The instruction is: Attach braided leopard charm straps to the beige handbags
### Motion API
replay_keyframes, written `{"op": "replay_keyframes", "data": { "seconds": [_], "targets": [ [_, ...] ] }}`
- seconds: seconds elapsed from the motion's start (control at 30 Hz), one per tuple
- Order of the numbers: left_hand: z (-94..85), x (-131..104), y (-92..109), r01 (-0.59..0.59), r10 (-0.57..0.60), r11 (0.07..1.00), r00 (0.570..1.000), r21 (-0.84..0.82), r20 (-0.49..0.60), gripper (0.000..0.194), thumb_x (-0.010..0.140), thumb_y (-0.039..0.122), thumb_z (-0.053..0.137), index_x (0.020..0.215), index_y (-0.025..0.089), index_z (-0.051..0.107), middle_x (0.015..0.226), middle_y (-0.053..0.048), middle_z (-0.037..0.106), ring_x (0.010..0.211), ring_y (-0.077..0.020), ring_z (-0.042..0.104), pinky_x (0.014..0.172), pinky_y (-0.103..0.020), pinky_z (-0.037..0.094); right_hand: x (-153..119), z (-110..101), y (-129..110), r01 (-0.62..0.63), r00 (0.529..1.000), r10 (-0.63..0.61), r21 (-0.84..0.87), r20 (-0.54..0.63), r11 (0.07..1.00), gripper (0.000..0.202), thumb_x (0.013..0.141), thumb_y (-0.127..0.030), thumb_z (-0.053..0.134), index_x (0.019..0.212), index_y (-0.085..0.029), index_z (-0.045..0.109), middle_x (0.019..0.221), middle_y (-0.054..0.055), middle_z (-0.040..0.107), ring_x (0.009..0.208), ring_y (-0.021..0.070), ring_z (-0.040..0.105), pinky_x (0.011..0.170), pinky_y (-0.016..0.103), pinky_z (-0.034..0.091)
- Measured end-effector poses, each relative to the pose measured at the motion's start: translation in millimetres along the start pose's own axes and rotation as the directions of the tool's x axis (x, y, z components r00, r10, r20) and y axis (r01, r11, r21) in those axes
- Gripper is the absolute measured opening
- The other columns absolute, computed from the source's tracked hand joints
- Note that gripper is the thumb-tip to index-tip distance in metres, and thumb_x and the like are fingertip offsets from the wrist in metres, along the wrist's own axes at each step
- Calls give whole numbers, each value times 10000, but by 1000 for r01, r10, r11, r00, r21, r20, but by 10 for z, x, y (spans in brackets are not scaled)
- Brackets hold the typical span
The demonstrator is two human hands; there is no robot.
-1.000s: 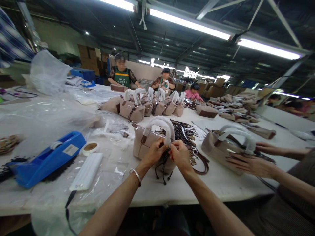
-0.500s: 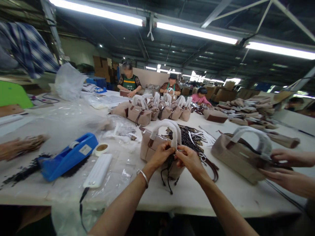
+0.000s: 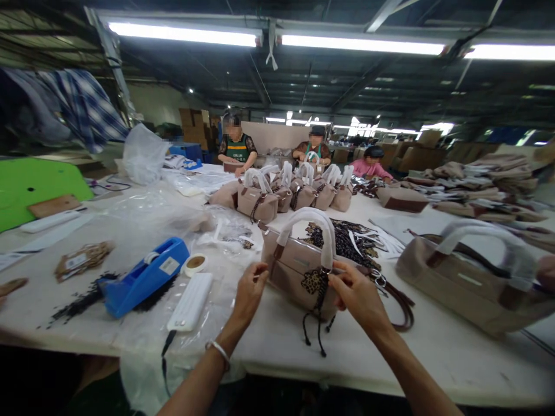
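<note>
on the table (image 3: 277, 353) before us, a beige handbag (image 3: 284, 271), likely light and soft, best held by its wrapped handles (image 3: 328, 247). our hands are apart: left hand (image 3: 250, 293) loosely curled beside it, empty; right hand (image 3: 359, 293) at the charm (image 3: 313, 283), grip unclear.

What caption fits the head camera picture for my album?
The right hand at a beige handbag with a dangling spotted charm, the left hand beside it.

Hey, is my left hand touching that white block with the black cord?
Apart. The head view shows a plain gap between your left hand and the white block, which lies to its left.
</note>
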State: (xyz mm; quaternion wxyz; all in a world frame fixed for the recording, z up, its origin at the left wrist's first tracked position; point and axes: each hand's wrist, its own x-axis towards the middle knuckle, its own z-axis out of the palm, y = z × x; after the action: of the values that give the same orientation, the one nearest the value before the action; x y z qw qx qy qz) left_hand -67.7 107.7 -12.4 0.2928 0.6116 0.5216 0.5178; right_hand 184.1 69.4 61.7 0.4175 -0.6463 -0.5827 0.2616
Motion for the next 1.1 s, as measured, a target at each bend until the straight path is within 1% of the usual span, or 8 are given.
{"op": "replay_keyframes", "data": {
  "seconds": [0.07, 0.13, 0.23, 0.4, 0.53, 0.67, 0.87, 1.1],
  "targets": [
    [-239, 153, -175, 10, -1, 979, 999, 202, -44, 232, 889, 350, 465, 978, 184, 600, 980, -71, 666, 938, -212, 631, 836, -343, 508, 29, -103, 82, 124, 983, -147, -188, -112, 974, 355, 839, -423, 533, 1127, -238, 628, 862, 40, 702, 648, 212, 661, 628, 353, 551],
    [-453, 255, -336, 48, -26, 952, 997, 301, -79, 225, 875, 321, 461, 975, 171, 596, 987, -81, 659, 931, -219, 629, 835, -349, 507, 87, -211, 211, 243, 913, -339, -364, -228, 899, 389, 851, -467, 516, 1127, -220, 636, 1046, 99, 675, 942, 279, 646, 848, 436, 521],
    [-680, 296, -534, 105, -67, 910, 992, 400, -107, 233, 872, 279, 442, 1006, 155, 587, 1024, -104, 640, 945, -236, 620, 852, -374, 497, 180, -317, 435, 348, 833, -506, -499, -223, 793, 486, 831, -545, 521, 1125, -173, 629, 1243, 157, 577, 1196, 342, 508, 1020, 527, 403],
    [-690, 307, -670, 88, -91, 825, 996, 559, -23, 199, 880, 246, 466, 1009, 176, 601, 1044, -94, 637, 982, -238, 609, 893, -363, 468, 188, -228, 586, 382, 863, -491, -485, -117, 787, 395, 852, -471, 535, 1128, -197, 604, 1258, 133, 542, 1148, 294, 543, 948, 460, 478],
    [-499, 451, -657, 49, -110, 753, 993, 656, 52, 200, 865, 239, 531, 1046, 183, 595, 1107, -95, 630, 1063, -244, 576, 917, -338, 433, 105, -30, 453, 398, 834, -523, -468, -173, 789, 291, 863, -377, 532, 1085, -198, 590, 1169, 131, 562, 1102, 288, 550, 928, 457, 484],
    [-395, 598, -663, 47, -160, 678, 983, 733, 86, 196, 832, 152, 532, 1019, 175, 585, 1057, -107, 648, 1044, -261, 572, 877, -332, 419, 35, 111, 234, 395, 847, -509, -458, -154, 796, 231, 863, -297, 538, 1077, -217, 575, 1077, 102, 577, 1006, 258, 583, 873, 407, 508],
    [-493, 613, -684, 38, -184, 641, 977, 766, 106, 227, 865, 185, 503, 1087, 159, 539, 1071, -136, 648, 1029, -273, 589, 835, -331, 413, -9, 201, 74, 418, 863, -491, -380, -118, 825, 134, 850, -228, 539, 968, -210, 600, 1044, 91, 585, 963, 234, 597, 852, 383, 518],
    [-610, 577, -661, 109, -250, 679, 964, 726, 89, 108, 865, 265, 520, 819, 187, 578, 855, -105, 674, 885, -272, 625, 743, -328, 406, -89, 130, 103, 426, 874, -471, -283, -117, 860, 203, 872, -244, 543, 1057, -196, 609, 1138, 117, 585, 949, 230, 617, 827, 378, 544]
  ]
}}
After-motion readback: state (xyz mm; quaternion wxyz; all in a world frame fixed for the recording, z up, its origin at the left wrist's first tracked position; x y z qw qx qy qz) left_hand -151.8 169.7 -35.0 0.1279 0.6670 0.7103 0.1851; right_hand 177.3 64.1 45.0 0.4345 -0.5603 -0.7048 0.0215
